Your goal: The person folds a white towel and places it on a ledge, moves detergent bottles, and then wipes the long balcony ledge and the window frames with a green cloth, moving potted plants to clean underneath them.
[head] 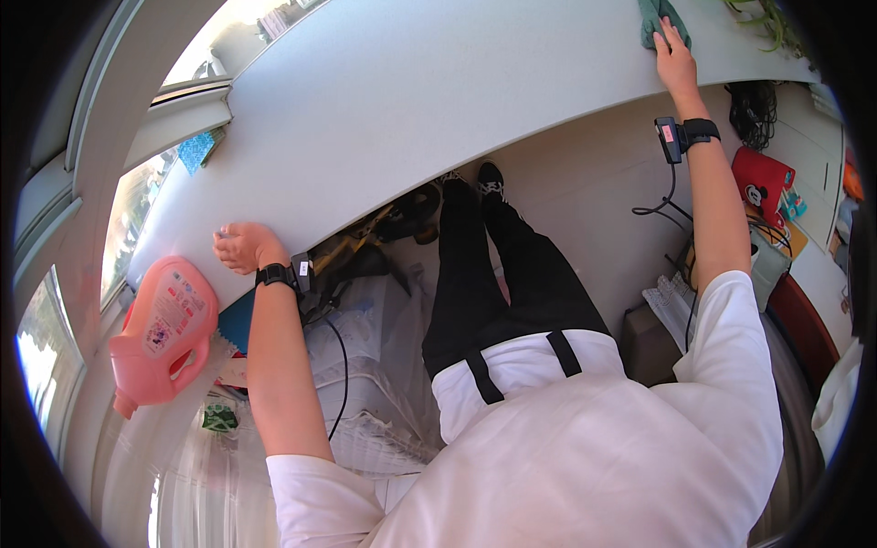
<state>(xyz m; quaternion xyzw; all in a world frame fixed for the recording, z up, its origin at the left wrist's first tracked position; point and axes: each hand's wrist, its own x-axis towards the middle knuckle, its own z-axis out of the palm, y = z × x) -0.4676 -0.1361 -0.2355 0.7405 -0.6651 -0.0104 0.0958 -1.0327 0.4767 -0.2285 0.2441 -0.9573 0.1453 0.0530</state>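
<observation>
A green cloth (659, 20) lies bunched on the white countertop (438, 89) at its far right part. My right hand (676, 65) reaches out over the cloth, with fingers pressed on it and holding it against the surface. At the left, my left hand (248, 246) rests at the countertop's front edge. Its fingers are curled in, and nothing shows in them. Close by on the left stands a pink plastic detergent jug (164, 329) with a handle and a printed label.
A potted plant's green leaves (771, 24) hang over the right end. Windows and a blue patterned packet (197, 151) line the left. Below are plastic-wrapped items (363, 383), a black cable bundle (752, 113) and a red pouch (760, 178). Cables trail from both wrist devices.
</observation>
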